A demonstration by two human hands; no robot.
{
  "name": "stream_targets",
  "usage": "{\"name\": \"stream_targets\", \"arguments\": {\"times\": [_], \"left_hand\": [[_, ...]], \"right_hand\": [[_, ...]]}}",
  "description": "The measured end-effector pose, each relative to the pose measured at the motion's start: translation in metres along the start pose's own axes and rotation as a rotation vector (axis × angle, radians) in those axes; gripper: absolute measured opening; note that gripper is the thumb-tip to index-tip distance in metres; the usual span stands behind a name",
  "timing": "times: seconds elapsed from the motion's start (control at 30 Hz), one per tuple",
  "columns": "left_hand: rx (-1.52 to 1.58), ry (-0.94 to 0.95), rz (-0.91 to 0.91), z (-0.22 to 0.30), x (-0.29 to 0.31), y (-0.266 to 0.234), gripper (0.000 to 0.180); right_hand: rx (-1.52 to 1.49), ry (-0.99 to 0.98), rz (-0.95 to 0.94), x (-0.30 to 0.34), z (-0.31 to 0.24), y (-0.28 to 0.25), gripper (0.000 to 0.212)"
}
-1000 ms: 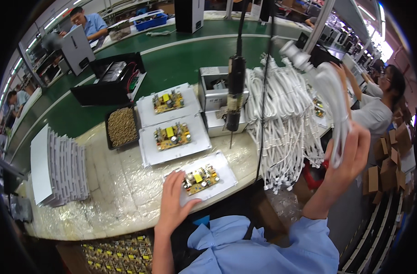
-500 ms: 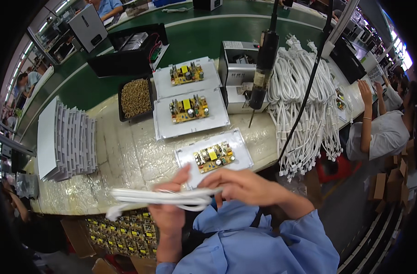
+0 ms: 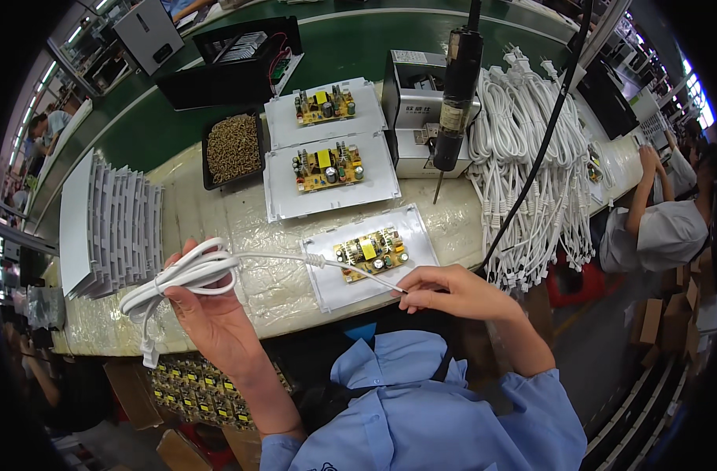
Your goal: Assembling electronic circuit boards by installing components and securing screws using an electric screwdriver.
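Observation:
A coiled white power cord (image 3: 187,276) is gripped in my left hand (image 3: 221,320), its plug hanging down beside the wrist. One length of the cord runs rightward over a white panel (image 3: 324,286) to my right hand (image 3: 460,293), which pinches the thin free end between thumb and fingers. Under that stretch of cord, a yellowish circuit board (image 3: 369,253) with a yellow transformer lies on the panel. Behind it, two more white panels (image 3: 284,206) each carry a similar circuit board (image 3: 327,167).
A black tray of screws (image 3: 233,149) stands left of the rear panels. An electric screwdriver (image 3: 457,98) hangs before a metal screw dispenser (image 3: 413,102). Right lies a heap of white cords (image 3: 523,157); left, stacked white panels (image 3: 111,228). A co-worker (image 3: 657,220) sits at far right.
The cord was bunched between both hands near my body. My left hand has carried the coil left and up, while my right hand has drawn its end out to the right.

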State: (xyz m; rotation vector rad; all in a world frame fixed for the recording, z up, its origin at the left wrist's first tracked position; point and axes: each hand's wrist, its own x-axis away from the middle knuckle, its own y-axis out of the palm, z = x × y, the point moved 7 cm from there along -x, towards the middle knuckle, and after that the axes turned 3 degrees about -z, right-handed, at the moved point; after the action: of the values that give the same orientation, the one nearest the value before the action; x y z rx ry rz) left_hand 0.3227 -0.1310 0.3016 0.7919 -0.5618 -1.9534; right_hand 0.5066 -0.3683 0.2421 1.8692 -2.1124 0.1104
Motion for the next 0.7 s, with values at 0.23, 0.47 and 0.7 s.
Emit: {"name": "stream_targets", "arguments": {"times": [0.23, 0.47, 0.7], "left_hand": [[0.601, -0.43, -0.328, -0.006, 0.049, 0.058, 0.055], [0.067, -0.73, -0.436, -0.06, 0.089, 0.059, 0.061], [-0.11, -0.713, -0.384, -0.07, 0.089, 0.034, 0.056]], "right_hand": [[1.067, -0.519, 0.863, 0.018, -0.045, -0.019, 0.017], [0.638, -0.528, 0.836, -0.022, -0.024, -0.047, 0.014], [0.652, -0.448, 0.724, -0.041, -0.017, -0.047, 0.014]]}}
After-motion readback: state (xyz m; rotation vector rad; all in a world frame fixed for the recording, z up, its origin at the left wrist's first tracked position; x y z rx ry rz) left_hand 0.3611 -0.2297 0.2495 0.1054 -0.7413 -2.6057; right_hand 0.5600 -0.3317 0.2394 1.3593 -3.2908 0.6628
